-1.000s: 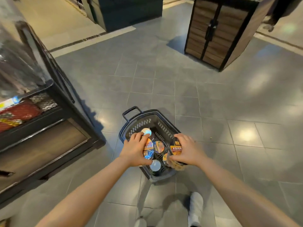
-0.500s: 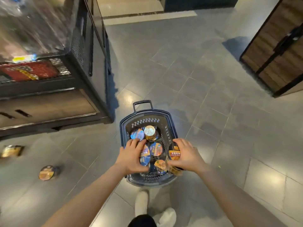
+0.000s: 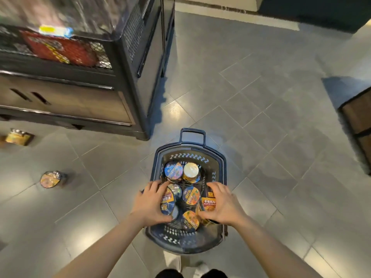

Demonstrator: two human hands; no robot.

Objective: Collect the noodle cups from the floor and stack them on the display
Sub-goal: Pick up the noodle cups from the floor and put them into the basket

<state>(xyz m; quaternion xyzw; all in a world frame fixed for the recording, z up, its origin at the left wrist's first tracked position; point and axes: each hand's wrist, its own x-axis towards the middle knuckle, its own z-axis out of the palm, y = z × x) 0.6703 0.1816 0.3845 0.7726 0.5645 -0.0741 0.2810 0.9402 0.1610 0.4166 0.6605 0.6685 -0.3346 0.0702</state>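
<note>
I am reaching both hands into the basket (image 3: 218, 159) standing on the floor (image 3: 261, 137) in front of me. My left hand (image 3: 150, 204) is curling round a blue cup (image 3: 167, 203) at the basket's left side, thumb low and fingers over the top. My right hand (image 3: 221, 203) is wrapping an orange-labelled cup (image 3: 208, 201) at the right side in the same manner. Several more cups are sitting loose between my hands, among them one with a white lid (image 3: 191, 171) and one with a blue lid (image 3: 173, 170) at the far end. Two noodle cups are lying outside the basket: one on its side on the tiles (image 3: 50, 179) and another (image 3: 18, 137) nearer the display shelf (image 3: 84, 93), both well apart from me. I am judging the main risk to be the crowding: lifting two cups at once could drag or tip their neighbours, since they are touching. My grip on each is one-handed and over the rim, so a soft lid could dent or a cup could slip on the way up. The cups left on the floor are also lying where I could be stepping, so kicking or crushing one is a further hazard. Whether the basket could shift on the smooth tiles I cannot tell.
</note>
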